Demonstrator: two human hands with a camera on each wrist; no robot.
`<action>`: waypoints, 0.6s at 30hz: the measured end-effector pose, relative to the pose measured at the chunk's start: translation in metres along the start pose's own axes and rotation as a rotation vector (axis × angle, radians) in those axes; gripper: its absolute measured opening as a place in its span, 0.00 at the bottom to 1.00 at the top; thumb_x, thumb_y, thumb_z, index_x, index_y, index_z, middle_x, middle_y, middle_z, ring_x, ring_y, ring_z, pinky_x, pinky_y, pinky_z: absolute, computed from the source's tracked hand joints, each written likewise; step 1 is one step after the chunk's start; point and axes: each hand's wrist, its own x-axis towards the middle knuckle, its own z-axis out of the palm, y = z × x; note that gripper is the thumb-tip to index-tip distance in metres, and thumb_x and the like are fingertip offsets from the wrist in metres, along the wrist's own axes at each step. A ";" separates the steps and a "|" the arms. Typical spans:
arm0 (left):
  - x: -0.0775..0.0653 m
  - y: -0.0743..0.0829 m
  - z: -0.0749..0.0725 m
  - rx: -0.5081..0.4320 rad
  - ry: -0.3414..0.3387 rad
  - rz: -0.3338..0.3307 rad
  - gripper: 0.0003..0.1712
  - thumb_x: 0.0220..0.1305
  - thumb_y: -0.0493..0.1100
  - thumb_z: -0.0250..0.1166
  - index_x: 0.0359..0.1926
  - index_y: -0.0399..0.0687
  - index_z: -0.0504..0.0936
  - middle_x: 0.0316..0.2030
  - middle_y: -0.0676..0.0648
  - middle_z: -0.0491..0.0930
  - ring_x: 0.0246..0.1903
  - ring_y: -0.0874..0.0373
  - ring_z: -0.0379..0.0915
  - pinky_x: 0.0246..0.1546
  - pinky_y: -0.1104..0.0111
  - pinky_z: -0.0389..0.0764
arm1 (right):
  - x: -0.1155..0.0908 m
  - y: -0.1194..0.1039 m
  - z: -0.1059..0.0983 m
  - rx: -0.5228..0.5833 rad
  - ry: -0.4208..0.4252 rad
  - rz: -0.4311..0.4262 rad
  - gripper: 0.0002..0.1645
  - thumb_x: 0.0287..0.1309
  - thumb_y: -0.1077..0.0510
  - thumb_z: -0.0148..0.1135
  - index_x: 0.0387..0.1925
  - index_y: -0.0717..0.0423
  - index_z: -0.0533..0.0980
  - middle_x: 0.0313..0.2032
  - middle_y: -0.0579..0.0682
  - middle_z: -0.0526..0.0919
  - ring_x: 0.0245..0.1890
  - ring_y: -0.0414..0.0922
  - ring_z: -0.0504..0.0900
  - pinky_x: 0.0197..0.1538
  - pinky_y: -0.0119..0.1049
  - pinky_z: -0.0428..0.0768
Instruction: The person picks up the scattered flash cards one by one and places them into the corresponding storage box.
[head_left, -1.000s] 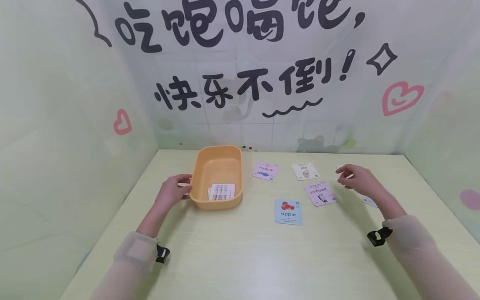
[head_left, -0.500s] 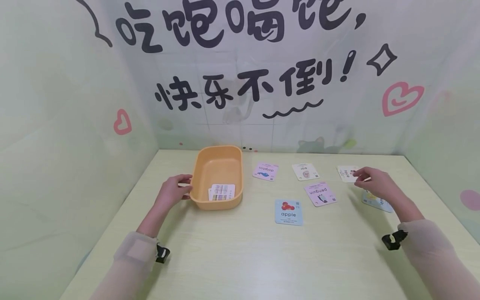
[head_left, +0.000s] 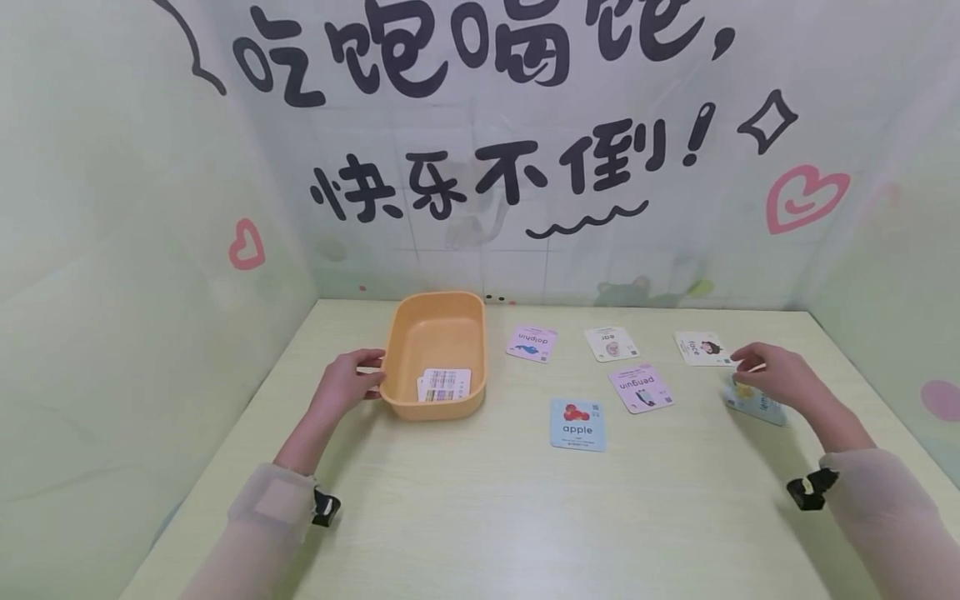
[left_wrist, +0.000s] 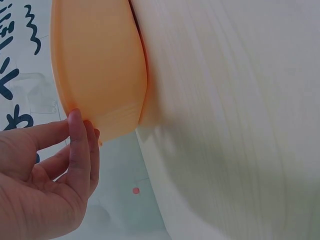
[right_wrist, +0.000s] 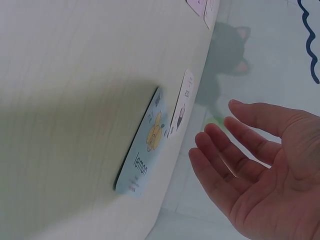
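Note:
My left hand (head_left: pixel 348 385) is at the near left side of an orange plastic basket (head_left: pixel 435 410). In the left wrist view its thumb and fingertips pinch the basket's edge, fingers against the outer wall. Over the blue lemon card (head_left: pixel 761 410) hovers my right hand (head_left: pixel 780 375), part of it covering the card from above. The right wrist view shows this hand (right_wrist: pixel 250 165) with loosely bent fingers and nothing between them; the lemon card (right_wrist: pixel 145 145) lies flat on the table. Just beyond is a white face card (head_left: pixel 697 348), picture side up.
Several cards lie spread on the table (head_left: pixel 480 508): dolphin (head_left: pixel 531 343), ear (head_left: pixel 611 342), penguin (head_left: pixel 642 388) and apple (head_left: pixel 577 425). White cards (head_left: pixel 446 383) sit inside the basket at its near end. Printed fabric walls (head_left: pixel 480 275) enclose the back and sides.
My right hand has moved right and toward me, from beside the penguin card to over the lemon card, uncovering the face card. My left hand and the basket have stayed put.

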 end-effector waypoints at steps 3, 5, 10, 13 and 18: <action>0.000 0.000 0.000 -0.002 -0.002 0.002 0.29 0.70 0.32 0.59 0.70 0.33 0.66 0.61 0.30 0.73 0.53 0.40 0.79 0.39 0.69 0.91 | -0.002 0.004 -0.001 -0.011 -0.005 0.011 0.25 0.63 0.61 0.61 0.54 0.77 0.71 0.47 0.74 0.80 0.50 0.71 0.77 0.48 0.62 0.81; 0.000 -0.001 0.001 -0.002 -0.002 0.005 0.29 0.70 0.32 0.59 0.70 0.33 0.66 0.61 0.30 0.73 0.53 0.40 0.79 0.39 0.69 0.91 | -0.004 0.008 -0.002 -0.019 -0.012 0.024 0.26 0.63 0.60 0.61 0.55 0.77 0.70 0.48 0.75 0.79 0.51 0.72 0.77 0.48 0.62 0.81; 0.000 -0.001 0.001 -0.003 -0.001 0.005 0.29 0.70 0.33 0.59 0.70 0.33 0.67 0.61 0.31 0.73 0.53 0.40 0.79 0.39 0.69 0.91 | -0.007 0.017 -0.004 -0.031 -0.038 0.062 0.29 0.63 0.59 0.61 0.56 0.78 0.68 0.52 0.78 0.75 0.54 0.74 0.74 0.49 0.64 0.81; 0.000 -0.001 0.001 -0.007 -0.003 0.004 0.29 0.70 0.33 0.59 0.69 0.34 0.67 0.61 0.31 0.73 0.53 0.41 0.79 0.39 0.69 0.91 | -0.009 0.022 -0.004 -0.041 -0.052 0.070 0.30 0.62 0.59 0.61 0.57 0.79 0.68 0.53 0.80 0.74 0.54 0.75 0.73 0.49 0.64 0.81; 0.000 -0.002 0.001 -0.011 -0.004 0.005 0.29 0.70 0.33 0.59 0.70 0.34 0.67 0.61 0.31 0.73 0.52 0.41 0.79 0.39 0.68 0.91 | -0.012 0.032 -0.004 -0.068 -0.058 0.056 0.30 0.62 0.59 0.61 0.56 0.80 0.68 0.53 0.80 0.74 0.54 0.75 0.73 0.47 0.62 0.82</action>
